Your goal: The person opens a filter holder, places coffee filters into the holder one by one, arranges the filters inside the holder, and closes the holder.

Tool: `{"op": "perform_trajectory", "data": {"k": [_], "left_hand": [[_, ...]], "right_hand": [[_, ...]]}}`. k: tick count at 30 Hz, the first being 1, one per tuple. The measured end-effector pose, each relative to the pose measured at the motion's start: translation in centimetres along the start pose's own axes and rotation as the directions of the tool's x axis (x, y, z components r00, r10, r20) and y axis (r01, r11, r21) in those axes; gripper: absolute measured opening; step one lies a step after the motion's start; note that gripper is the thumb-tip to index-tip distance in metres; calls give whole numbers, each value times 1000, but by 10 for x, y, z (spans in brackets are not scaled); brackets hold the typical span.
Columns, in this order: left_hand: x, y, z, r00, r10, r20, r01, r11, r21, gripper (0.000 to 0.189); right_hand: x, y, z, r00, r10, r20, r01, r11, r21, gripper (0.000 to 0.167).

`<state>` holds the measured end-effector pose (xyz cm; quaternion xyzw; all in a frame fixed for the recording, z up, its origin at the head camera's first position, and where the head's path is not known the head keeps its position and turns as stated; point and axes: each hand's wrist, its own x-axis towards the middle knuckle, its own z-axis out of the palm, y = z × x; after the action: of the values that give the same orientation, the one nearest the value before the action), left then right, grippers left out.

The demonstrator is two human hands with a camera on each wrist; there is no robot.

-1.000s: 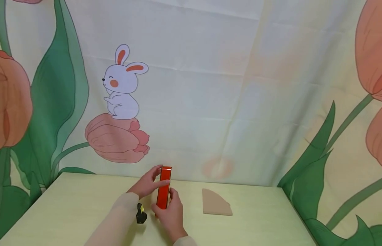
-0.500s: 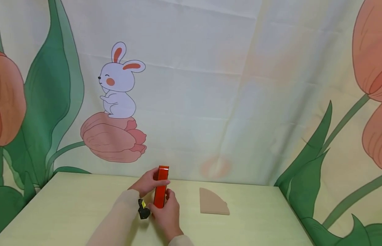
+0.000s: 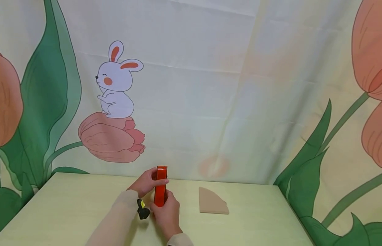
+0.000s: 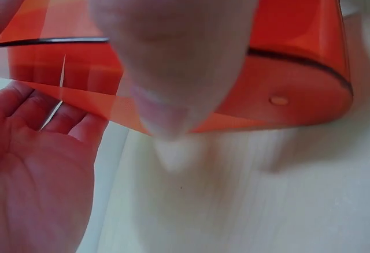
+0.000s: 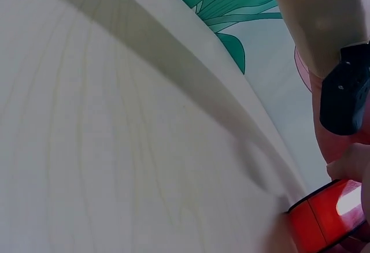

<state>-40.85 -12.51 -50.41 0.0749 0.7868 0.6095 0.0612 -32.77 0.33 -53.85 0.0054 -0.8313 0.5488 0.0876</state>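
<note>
A translucent red plastic case [image 3: 160, 195] with dark edges and rounded ends is held up on end in the head view; its exact kind is unclear. My left hand [image 3: 146, 184] grips its upper part, thumb across the front. My right hand [image 3: 168, 212] holds the lower end between thumb and fingers. In the left wrist view, the left thumb crosses the red case [image 4: 292, 82], and the right palm [image 4: 46, 178] lies beyond it, fingers showing through the plastic. Only a corner of the case [image 5: 318, 224] appears in the right wrist view.
A flat brown quarter-circle piece [image 3: 211, 202] lies on the pale table [image 3: 255, 218] to the right of the hands. A black wrist camera [image 3: 143, 209] sits on the left wrist. Behind the table hangs a cloth [image 3: 191, 102] printed with tulips and a rabbit.
The whole head view has drifted slightly left. The red case leans a little less than a second ago. Both hands keep their hold on it.
</note>
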Motion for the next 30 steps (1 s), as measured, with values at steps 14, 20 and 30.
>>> {"op": "perform_trajectory", "data": {"k": [14,20,30], "left_hand": [[-23,12,1,994,29,-104,-18,994,106,69],[-38,13,-1,995,35,-96,-23,992,125,67],[-64,17,-6,993,116,17,-117,989,92,64]], "right_hand": [[1,-4,-26,994,-76,79,78,997,-22,51],[2,1,-44,986,-129,103,132,991,-22,41],[7,4,-77,975,-141,174,150,988,-40,41]]}}
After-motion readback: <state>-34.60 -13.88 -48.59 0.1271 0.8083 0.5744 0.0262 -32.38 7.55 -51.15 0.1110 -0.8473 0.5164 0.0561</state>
